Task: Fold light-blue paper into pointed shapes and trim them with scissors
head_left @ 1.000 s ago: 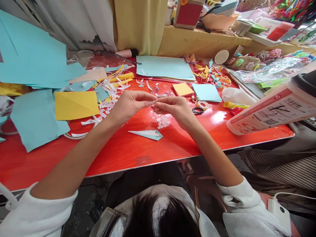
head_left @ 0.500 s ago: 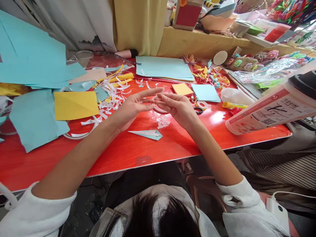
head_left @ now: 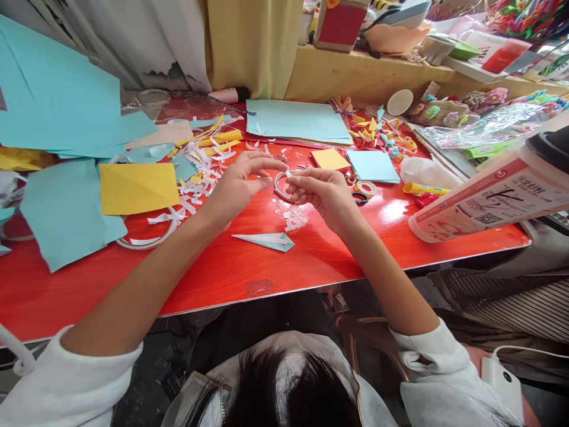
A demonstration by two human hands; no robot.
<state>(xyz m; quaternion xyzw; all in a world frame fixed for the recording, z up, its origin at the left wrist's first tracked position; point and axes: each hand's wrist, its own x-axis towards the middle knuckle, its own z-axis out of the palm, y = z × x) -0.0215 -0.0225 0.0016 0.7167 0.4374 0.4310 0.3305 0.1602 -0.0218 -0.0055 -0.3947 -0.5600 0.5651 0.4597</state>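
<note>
My left hand (head_left: 242, 187) is held over the red table with its fingers apart and nothing visible between them. My right hand (head_left: 322, 193) is pinched at the fingertips on a tiny whitish piece (head_left: 289, 174), too small to make out. Behind the right fingertips a ring-shaped roll of tape (head_left: 280, 188) lies on the table. Below the hands rests a folded light-blue paper piece (head_left: 271, 238) with a white strip along its upper side. Clear and white scraps (head_left: 294, 217) lie between the hands and the folded piece.
Blue sheets (head_left: 66, 207), a yellow sheet (head_left: 138, 188) and paper shreds lie left on the red table (head_left: 213, 273). Behind are a blue stack (head_left: 296, 121), small yellow (head_left: 329, 159) and blue squares (head_left: 372, 166). A large cup (head_left: 484, 196) leans at right.
My hands have parted slightly; the left fingers have drawn back leftward from the right fingertips. A small whitish piece now shows at the right fingertips, and more of the tape ring is visible.
</note>
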